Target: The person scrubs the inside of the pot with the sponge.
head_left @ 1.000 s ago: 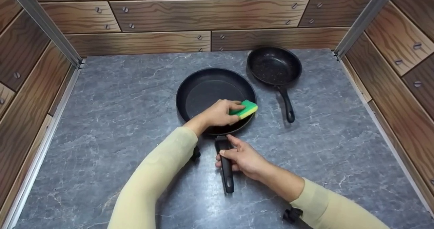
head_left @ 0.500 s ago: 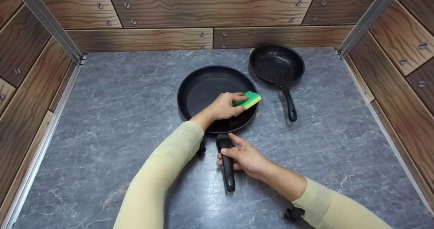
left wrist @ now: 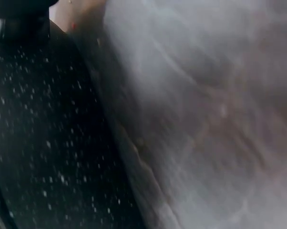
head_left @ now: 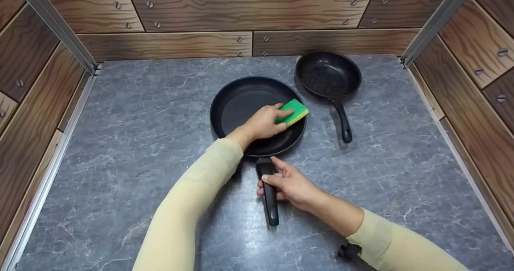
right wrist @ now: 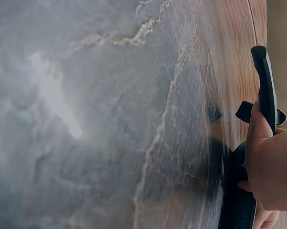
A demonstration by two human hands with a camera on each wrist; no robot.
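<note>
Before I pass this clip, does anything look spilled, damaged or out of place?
Nothing clearly stands out. The left hand holds a sponge in the large pan, the right hand grips the handle, and the small pan stands upright on the table. Its inside looks speckled; pattern or residue, I cannot tell.
</note>
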